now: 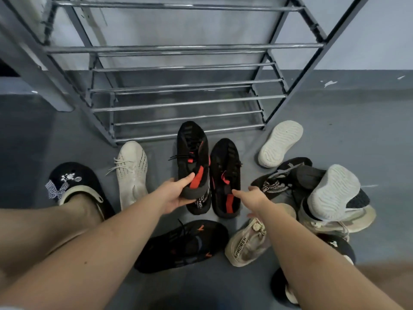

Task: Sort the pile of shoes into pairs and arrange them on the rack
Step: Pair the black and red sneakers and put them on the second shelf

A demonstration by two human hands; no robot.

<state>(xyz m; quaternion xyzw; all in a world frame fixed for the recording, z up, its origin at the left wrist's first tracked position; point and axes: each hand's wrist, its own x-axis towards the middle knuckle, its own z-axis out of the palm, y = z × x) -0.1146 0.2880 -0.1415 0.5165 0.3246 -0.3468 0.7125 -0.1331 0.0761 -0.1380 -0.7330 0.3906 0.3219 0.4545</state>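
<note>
Left hand (pixel 176 194) grips one black-red shoe (pixel 193 162) by the heel; right hand (pixel 253 195), fingers loose, should grasp its mate (pixel 225 175) likewise.

Person's going bare-armed, no sleeves showing, and wearing a black clog (pixel 76 184) with a cream strap, gingham bow, little charms.

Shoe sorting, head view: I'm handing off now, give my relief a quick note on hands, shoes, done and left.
Left hand grips the heel of a black-and-red sneaker, lifted in front of the rack.
Right hand is open, reaching for its mate on the floor.
Done: that pair matched; no shoe shows on the rack.
Left: shelve this pair, then match the white sneaker with the upturned one, the black sneaker, the beige shoe and the pile.
</note>
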